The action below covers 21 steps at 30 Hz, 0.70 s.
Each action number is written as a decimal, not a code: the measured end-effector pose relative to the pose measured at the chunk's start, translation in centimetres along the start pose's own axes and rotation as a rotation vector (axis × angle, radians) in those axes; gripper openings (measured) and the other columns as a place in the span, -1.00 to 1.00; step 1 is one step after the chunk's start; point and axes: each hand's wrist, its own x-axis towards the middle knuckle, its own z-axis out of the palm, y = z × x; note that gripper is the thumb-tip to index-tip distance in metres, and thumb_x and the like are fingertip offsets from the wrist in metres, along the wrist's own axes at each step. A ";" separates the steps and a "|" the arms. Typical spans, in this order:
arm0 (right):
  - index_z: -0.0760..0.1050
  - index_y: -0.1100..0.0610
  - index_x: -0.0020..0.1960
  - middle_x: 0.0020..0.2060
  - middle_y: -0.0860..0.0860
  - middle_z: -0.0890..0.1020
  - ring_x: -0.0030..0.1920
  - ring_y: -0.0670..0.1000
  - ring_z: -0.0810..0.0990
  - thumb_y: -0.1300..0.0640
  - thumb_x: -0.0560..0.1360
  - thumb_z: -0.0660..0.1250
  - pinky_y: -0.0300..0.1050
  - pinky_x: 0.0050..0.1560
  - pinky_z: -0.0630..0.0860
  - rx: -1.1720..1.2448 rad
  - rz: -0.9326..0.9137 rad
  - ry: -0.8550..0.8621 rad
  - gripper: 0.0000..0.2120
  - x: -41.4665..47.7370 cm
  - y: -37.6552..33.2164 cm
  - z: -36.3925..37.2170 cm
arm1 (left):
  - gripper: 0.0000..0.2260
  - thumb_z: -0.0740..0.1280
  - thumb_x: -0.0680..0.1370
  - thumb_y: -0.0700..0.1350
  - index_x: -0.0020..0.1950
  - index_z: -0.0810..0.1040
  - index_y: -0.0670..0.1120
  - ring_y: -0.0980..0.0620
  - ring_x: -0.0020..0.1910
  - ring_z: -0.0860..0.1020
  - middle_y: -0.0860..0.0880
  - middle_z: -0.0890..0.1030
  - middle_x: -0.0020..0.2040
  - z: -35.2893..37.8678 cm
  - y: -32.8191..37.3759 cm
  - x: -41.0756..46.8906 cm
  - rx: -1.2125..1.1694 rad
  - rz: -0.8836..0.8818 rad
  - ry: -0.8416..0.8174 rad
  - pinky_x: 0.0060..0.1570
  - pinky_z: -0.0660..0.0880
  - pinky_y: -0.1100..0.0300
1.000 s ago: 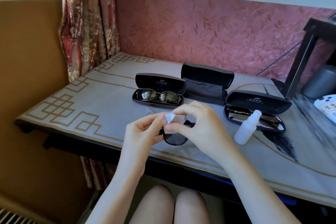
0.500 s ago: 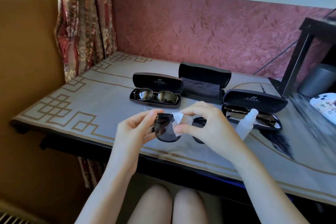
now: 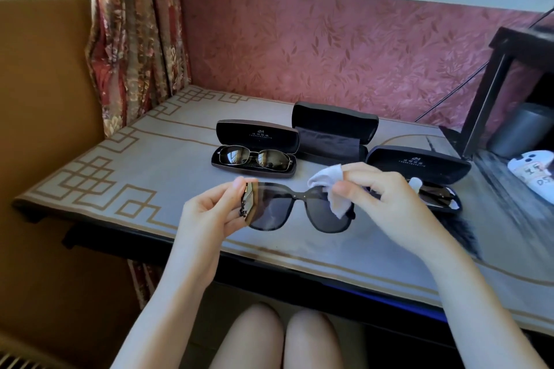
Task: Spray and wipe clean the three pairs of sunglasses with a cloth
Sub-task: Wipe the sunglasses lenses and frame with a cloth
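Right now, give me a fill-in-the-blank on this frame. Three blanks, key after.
1. The left hand holds the black sunglasses while the right hand pinches a white ____ on them.
2. The middle case holds ____ sunglasses.
3. The left case and the right case each hold ____ pair.
Missing words: cloth; no; one.

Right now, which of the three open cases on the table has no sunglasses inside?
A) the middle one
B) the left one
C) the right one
A: the middle case shows only dark lining; the left case and right case each hold sunglasses.
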 end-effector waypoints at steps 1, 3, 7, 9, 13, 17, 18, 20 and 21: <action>0.56 -0.11 -0.39 -0.11 -0.13 0.62 0.14 -0.15 0.52 -0.08 0.50 0.27 -0.33 0.19 0.29 -0.038 -0.003 -0.033 -0.70 -0.1 0.1 0.0 | -0.76 0.29 0.47 0.00 -0.03 0.69 -0.07 0.07 -0.20 0.69 -0.08 0.72 -0.16 0.1 0.0 0.0 0.006 0.004 0.002 -0.20 0.57 0.33; 0.50 -0.05 -0.40 -0.13 -0.16 0.56 0.13 -0.16 0.48 -0.06 0.46 0.36 -0.40 0.16 0.25 -0.110 -0.005 -0.046 -0.72 -0.2 0.3 0.1 | -0.76 0.28 0.49 -0.01 -0.02 0.68 -0.08 0.11 -0.24 0.67 -0.03 0.72 -0.21 0.2 0.0 0.0 0.016 0.013 0.005 -0.22 0.56 0.35; 0.47 -0.01 -0.41 -0.24 -0.21 0.45 -0.03 -0.17 0.44 -0.04 0.41 0.45 -0.23 0.12 0.23 -0.119 0.020 -0.016 -0.71 -0.1 0.7 0.5 | -0.75 0.29 0.47 -0.01 -0.01 0.68 -0.10 0.10 -0.24 0.68 -0.04 0.71 -0.21 0.3 -0.2 -0.1 0.022 0.021 0.014 -0.24 0.56 0.34; 0.52 0.01 -0.40 -0.22 -0.16 0.43 -0.04 -0.16 0.45 -0.22 0.38 0.37 -0.12 0.14 0.22 -0.123 0.064 0.020 -0.66 0.1 0.9 0.7 | -0.74 0.29 0.47 -0.01 0.00 0.67 -0.12 0.08 -0.22 0.68 -0.05 0.72 -0.20 0.2 -0.2 -0.1 0.024 0.023 0.007 -0.23 0.56 0.33; 0.52 -0.13 -0.44 -0.27 -0.07 0.41 -0.10 -0.19 0.43 -0.17 0.41 0.32 -0.35 -0.01 0.23 -0.087 0.071 0.086 -0.73 0.5 0.3 1.2 | -0.79 0.25 0.56 -0.10 0.01 0.66 -0.13 0.15 -0.30 0.65 0.02 0.69 -0.28 0.3 -0.2 -0.1 0.031 0.018 -0.005 -0.25 0.54 0.36; 0.53 -0.14 -0.42 -0.39 -0.13 0.46 -0.29 -0.22 0.42 0.00 0.54 0.34 -0.28 -0.15 0.24 -0.047 0.103 0.243 -0.66 1.0 0.7 1.4 | -0.79 0.28 0.52 -0.05 -0.02 0.68 -0.09 0.05 -0.17 0.69 -0.09 0.72 -0.14 0.2 -0.4 -0.1 0.037 0.018 0.003 -0.23 0.56 0.34; 0.47 -0.11 -0.45 -0.43 -0.17 0.45 -0.32 -0.20 0.40 -0.01 0.55 0.33 -0.20 -0.14 0.21 -0.059 0.127 0.302 -0.62 1.0 1.0 1.4 | -0.77 0.28 0.50 -0.03 -0.02 0.68 -0.09 0.04 -0.16 0.69 -0.10 0.72 -0.14 0.1 -0.4 -0.1 0.040 0.020 0.007 -0.22 0.56 0.33; 0.37 0.02 -0.42 -0.49 -0.20 0.40 -0.38 -0.16 0.34 -0.03 0.55 0.31 -0.06 -0.11 0.16 -0.098 0.161 0.359 -0.61 1.2 1.7 0.9 | -0.75 0.28 0.48 -0.01 -0.01 0.68 -0.10 0.02 -0.17 0.69 -0.13 0.72 -0.13 -0.3 -0.3 0.1 0.036 0.018 0.018 -0.20 0.58 0.31; 0.36 0.00 -0.43 -0.51 -0.20 0.40 -0.40 -0.17 0.34 -0.04 0.55 0.31 -0.04 -0.09 0.15 -0.120 0.184 0.335 -0.60 1.3 2.0 0.7 | -0.74 0.28 0.48 -0.01 0.00 0.67 -0.11 0.02 -0.17 0.69 -0.13 0.72 -0.13 -0.5 -0.3 0.1 0.031 0.017 0.023 -0.19 0.59 0.30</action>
